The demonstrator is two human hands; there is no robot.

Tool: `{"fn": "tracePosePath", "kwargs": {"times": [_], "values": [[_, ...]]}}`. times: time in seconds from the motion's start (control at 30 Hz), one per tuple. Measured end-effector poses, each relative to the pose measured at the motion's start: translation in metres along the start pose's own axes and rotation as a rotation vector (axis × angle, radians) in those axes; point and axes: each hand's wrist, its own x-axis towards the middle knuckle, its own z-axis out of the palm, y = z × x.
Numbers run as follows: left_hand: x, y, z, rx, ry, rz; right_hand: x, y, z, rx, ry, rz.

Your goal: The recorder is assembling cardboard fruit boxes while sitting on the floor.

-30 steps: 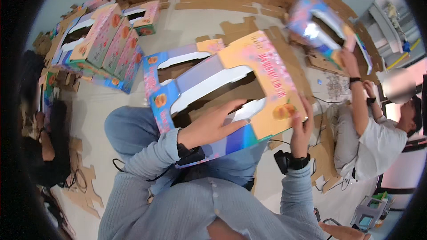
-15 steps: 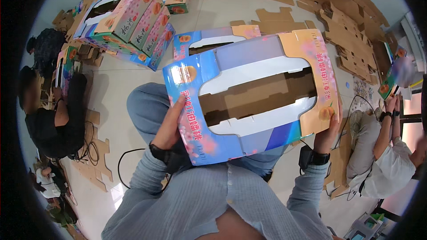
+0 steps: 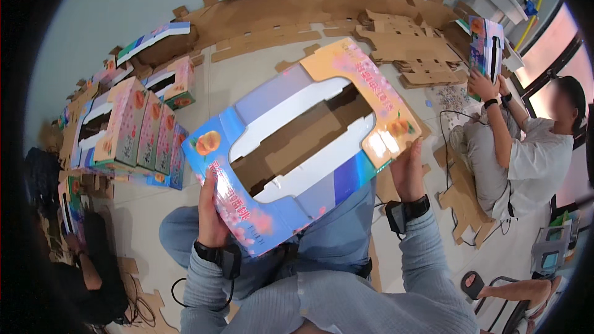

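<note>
Between my hands is a fruit carton (image 3: 278, 216), blue at one end and peach-orange at the other, printed with peaches and blossoms. It tilts, its right end higher and farther away. A large cut-out in its upper face shows the bare brown cardboard inside. My left hand (image 3: 212, 213) grips the near left end, thumb on top. My right hand (image 3: 408, 172) holds the lower right corner, with its fingers partly hidden by the carton. Both wrists carry black straps with small devices.
Several finished cartons (image 3: 133, 130) are stacked on the floor at left. Flat brown cardboard sheets (image 3: 402, 40) lie at the back right. A person (image 3: 520, 142) at right holds a similar carton (image 3: 484, 52); another person (image 3: 93, 272) sits at lower left. A black cable (image 3: 447, 142) runs along the floor.
The carton has moved left in view and tilted further, its right end swinging up and away. My view has shifted; the person at right has raised a carton.
</note>
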Motion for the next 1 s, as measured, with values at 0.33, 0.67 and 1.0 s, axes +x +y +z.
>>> {"fn": "tracePosePath", "kwargs": {"times": [0.33, 0.67, 1.0], "values": [[0.125, -0.05, 0.078, 0.21, -0.06, 0.123, 0.046, 0.026, 0.014, -0.025, -0.144, 0.302], [0.153, -0.118, -0.021, 1.302, -0.242, 0.098, 0.171, 0.112, -0.121, 0.199, 0.343, 0.47], [0.138, -0.156, -0.08, 2.092, -0.091, -0.009, 0.217, 0.216, -0.169, -0.085, 0.437, 0.378]]}}
